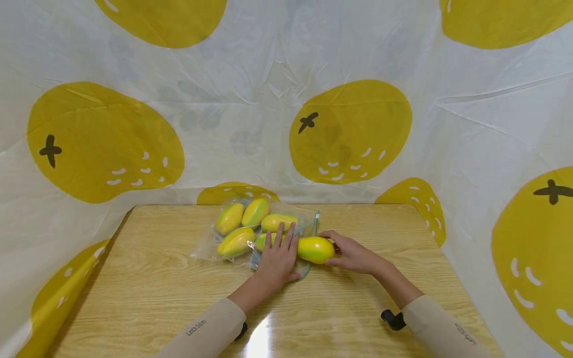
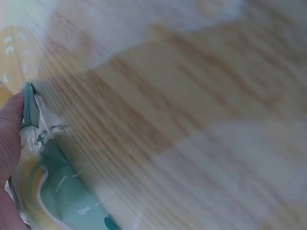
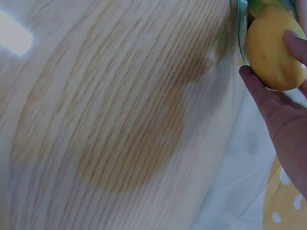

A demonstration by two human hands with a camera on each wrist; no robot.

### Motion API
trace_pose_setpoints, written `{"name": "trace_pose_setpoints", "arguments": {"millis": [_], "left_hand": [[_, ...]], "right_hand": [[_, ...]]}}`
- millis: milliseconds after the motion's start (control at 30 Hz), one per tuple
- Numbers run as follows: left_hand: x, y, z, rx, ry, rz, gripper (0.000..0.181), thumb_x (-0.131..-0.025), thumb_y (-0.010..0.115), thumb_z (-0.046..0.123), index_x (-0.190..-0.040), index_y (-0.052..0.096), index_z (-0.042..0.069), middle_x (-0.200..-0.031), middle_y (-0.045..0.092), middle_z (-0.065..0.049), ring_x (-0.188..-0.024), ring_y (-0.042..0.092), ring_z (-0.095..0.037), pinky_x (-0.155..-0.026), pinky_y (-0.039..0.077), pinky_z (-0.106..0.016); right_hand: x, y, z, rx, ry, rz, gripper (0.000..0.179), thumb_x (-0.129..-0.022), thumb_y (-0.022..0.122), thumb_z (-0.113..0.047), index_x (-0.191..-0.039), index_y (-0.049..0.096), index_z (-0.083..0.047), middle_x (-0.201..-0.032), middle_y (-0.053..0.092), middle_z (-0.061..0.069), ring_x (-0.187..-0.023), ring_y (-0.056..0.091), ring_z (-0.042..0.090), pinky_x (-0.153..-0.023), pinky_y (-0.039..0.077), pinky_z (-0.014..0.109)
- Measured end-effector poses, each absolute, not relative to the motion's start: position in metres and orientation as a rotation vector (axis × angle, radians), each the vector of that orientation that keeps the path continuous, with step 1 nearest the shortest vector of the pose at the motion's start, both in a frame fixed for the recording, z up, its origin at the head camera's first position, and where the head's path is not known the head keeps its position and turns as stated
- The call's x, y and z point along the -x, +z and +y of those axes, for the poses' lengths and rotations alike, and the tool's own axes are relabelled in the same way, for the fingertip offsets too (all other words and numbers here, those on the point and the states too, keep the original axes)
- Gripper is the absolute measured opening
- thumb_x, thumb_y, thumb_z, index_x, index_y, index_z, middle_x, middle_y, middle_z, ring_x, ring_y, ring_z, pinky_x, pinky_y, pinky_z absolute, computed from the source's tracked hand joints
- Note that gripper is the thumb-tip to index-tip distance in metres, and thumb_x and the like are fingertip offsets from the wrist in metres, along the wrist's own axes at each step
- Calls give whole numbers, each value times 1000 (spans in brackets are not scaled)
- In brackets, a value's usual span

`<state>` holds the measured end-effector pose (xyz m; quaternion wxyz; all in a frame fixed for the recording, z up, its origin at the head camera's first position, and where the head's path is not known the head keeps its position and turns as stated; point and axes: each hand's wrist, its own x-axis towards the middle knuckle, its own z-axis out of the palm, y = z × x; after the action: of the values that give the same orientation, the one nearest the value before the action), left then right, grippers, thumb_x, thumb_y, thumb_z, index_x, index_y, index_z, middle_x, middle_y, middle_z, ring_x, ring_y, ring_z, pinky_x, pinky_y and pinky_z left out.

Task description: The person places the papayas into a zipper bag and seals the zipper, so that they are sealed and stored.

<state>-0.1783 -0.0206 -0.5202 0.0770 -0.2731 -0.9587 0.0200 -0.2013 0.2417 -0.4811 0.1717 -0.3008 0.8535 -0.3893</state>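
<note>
A clear zip bag with teal edging lies on the table, holding several yellow-green mangoes. My left hand rests on the bag near its mouth, its fingers straight and spread, partly hiding one mango beneath. Teal and yellow print on the bag shows beside that hand in the left wrist view. At the bag's right end, my right hand grips another mango by its outer end. In the right wrist view, fingers and thumb lie around this mango, whose far end sits within the teal-edged opening.
The wooden table is bounded at the back and sides by a white cloth printed with large yellow fruit. Black wrist mounts sit at both sleeves. Light glares off the table's front.
</note>
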Motion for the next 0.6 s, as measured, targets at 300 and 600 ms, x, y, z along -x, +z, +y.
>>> {"name": "trace_pose_setpoints", "arguments": {"millis": [300, 600], "left_hand": [[177, -524, -21, 834, 102, -2843, 121, -71, 77, 76, -160, 32, 7, -174, 7, -16, -159, 13, -43, -124, 22, -63], [177, -525, -21, 847, 91, -2823, 123, -69, 78, 77, -159, 33, 5, -173, 11, -18, -158, 16, -45, -125, 25, -56]], "right_hand": [[207, -494, 225, 880, -1095, 2464, 69, -96, 74, -16, -153, 40, 3, -150, 52, 22, -132, 56, 39, -104, 52, 51], [213, -503, 212, 776, -1135, 2499, 59, -95, 75, -13, -143, 44, 0, -144, 55, 23, -120, 66, 41, -95, 59, 41]]}}
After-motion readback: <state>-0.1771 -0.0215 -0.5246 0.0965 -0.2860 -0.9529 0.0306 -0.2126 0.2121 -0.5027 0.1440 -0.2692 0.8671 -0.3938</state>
